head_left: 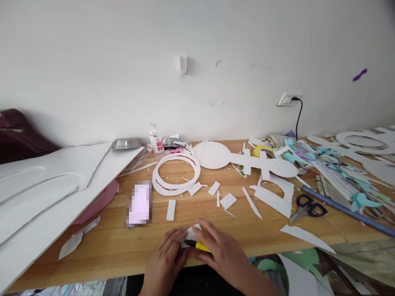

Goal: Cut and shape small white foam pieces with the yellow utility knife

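Note:
Near the table's front edge, my left hand (168, 257) has its fingers closed on a small white foam piece (191, 234). My right hand (217, 255) is wrapped round a yellow cutter (203, 246), whose dark front end points left and touches or overlies the piece. The two hands are close together, with the foam piece between them and partly hidden by fingers. A white rectangular strip (170, 210) lies just beyond my left hand. Several small white scraps (228, 201) are scattered beyond my right hand.
A pixelated phone-like rectangle (140, 204) lies left. White rings (156, 181), a white disc (212, 155), and a bottle (157, 144) stand or lie farther back. Scissors (305, 206) and a blue rod (348, 209) are right; a large white board (46, 197) covers the left.

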